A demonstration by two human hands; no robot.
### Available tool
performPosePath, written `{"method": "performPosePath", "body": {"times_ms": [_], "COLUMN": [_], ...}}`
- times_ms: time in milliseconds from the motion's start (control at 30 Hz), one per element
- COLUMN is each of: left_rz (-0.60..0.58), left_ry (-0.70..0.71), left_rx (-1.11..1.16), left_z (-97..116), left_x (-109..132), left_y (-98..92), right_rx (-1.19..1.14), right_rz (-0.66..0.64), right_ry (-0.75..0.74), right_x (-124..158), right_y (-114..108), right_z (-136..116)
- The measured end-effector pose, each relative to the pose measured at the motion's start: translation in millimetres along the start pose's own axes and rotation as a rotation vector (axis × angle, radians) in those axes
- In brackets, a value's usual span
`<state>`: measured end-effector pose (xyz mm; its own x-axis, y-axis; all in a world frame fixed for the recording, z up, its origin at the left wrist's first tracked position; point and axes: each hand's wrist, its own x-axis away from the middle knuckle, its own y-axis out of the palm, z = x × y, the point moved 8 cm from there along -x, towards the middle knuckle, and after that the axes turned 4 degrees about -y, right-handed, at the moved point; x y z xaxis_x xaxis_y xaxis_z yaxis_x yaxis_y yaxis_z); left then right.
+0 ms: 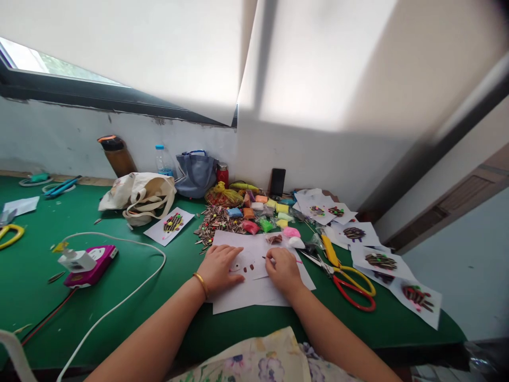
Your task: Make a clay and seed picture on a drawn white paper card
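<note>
White paper sheets (pixel 230 303) lie stacked in front of me on the green table. On the left part of the top sheet my left hand (pixel 221 266) rests with fingers and thumb spread, holding nothing. Between my hands the sheet bears a few small dark brown pieces (pixel 248 268). My right hand (pixel 283 269) is closed in a pinch over the right side of the sheet; a small dark tip shows at its fingers, too small to name. Just beyond it lies a packet of brown clay (pixel 274 239), with pink clay (pixel 291 232) beside it.
Behind the paper are a heap of striped seeds (pixel 217 223) and several coloured clay packets (pixel 248 213). Scissors with red and yellow handles (pixel 353 286) lie at right, near decorated sheets (pixel 382 260). At left are a pink power strip (pixel 91 267), a white cable (pixel 131 292) and a cloth bag (pixel 137 193).
</note>
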<state>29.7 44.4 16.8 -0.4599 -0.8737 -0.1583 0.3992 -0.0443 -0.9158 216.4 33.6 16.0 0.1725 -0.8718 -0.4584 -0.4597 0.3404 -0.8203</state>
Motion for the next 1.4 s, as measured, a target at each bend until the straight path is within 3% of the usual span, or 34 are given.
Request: {"method": "performPosePath", "body": {"times_ms": [267,567,1167,1400], "left_rz": [-0.072,-0.078,-0.073,-0.062], "left_ry": [0.039,0.069,0.047,0.050], "left_rx": [0.028,0.034,0.037,0.053], "left_z": [0.6,3.5,-4.1,-4.3], "left_x": [-3.2,-7.9,-5.7,-6.4], "left_y": [9.5,12.5,10.8,10.7], "right_rx": [0.141,0.108,0.167,0.329], "right_rz": [0.083,0.083,0.105,0.054], "right_ry": [0.085,0.051,0.092,0.093], "right_x": [0.3,0.0,-0.1,-23.9], "right_y": [-8.7,-9.6,-12.2,-15.9], "right_z": [43.1,30.5,36.1,40.1]}}
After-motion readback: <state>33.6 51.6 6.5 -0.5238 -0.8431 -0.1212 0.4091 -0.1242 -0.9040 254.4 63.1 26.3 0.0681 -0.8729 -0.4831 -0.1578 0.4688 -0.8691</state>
